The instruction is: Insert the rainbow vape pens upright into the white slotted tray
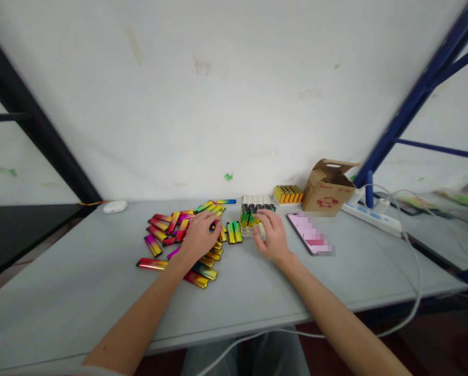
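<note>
"What was the room like?"

"A scuffed white wall (pixel 218 104) ran behind a pale grey table (pixel 100 303), with a black post (pixel 42 125) leaning in at the left and a blue frame (pixel 417 99) at the right."

"And on the tabletop?"

"A loose heap of shiny coloured bars (pixel 202 279) lay left of centre, red, gold and purple, with a green-and-gold pair (pixel 234 232) side by side at its right. Next came a pale tray (pixel 256 199) with dark-topped bars standing in it, then a block of yellow pieces (pixel 288 194) and a cardboard box (pixel 322 201) with its flap up. A phone (pixel 308 232) lay before the box; a white power strip (pixel 374 218) sat farther right, and a small white case (pixel 115 207) stood far left, near the wall."

"The hands?"

"The left hand (pixel 202 235) was curled over the heap, closed around a dark-ended bar (pixel 213 226). The right hand (pixel 272 235) was at the tray, half open, thumb apart from bent fingers; the view was too small to tell whether they gripped anything."
</note>
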`<action>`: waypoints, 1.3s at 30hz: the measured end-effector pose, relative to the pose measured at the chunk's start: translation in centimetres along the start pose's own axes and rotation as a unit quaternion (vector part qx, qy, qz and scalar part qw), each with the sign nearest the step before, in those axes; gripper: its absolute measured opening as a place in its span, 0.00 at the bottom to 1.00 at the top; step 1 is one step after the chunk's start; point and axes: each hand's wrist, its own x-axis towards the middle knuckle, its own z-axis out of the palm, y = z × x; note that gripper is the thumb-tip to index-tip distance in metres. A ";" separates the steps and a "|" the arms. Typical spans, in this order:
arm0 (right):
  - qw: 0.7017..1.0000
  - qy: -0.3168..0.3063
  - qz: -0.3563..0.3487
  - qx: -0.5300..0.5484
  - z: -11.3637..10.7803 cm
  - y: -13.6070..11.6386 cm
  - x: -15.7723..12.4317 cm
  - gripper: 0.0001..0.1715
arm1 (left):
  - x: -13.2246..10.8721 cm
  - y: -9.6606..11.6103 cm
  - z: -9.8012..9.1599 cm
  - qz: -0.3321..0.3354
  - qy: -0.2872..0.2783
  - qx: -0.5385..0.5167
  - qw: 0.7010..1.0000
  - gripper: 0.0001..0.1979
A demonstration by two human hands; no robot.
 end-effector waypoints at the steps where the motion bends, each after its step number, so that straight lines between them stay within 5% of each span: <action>1: 0.999 -0.032 -0.030 0.017 0.3 -0.4 -0.1 0.17 | 0.0 0.0 0.1 -0.001 0.000 0.001 1.000 0.09; 8: 0.976 -0.167 -0.132 0.037 1.4 -1.7 -0.5 0.17 | -0.3 0.0 0.3 -0.007 0.000 0.038 0.999 0.11; 13: 0.972 -0.192 -0.137 0.003 2.1 -1.7 -0.3 0.21 | -0.4 -0.3 0.3 0.005 0.010 0.080 0.997 0.11; 27: 0.964 -0.205 -0.154 0.069 2.0 -1.7 0.3 0.10 | -0.6 -0.6 0.2 0.019 -0.035 0.084 0.996 0.11; 33: 0.960 -0.217 -0.155 0.082 1.7 -1.5 0.4 0.22 | -0.6 -0.3 0.1 0.019 -0.033 0.080 0.996 0.11; 39: 0.943 -0.265 -0.157 0.125 0.5 -1.5 0.7 0.11 | -0.5 -0.2 0.1 0.018 -0.030 0.086 0.996 0.11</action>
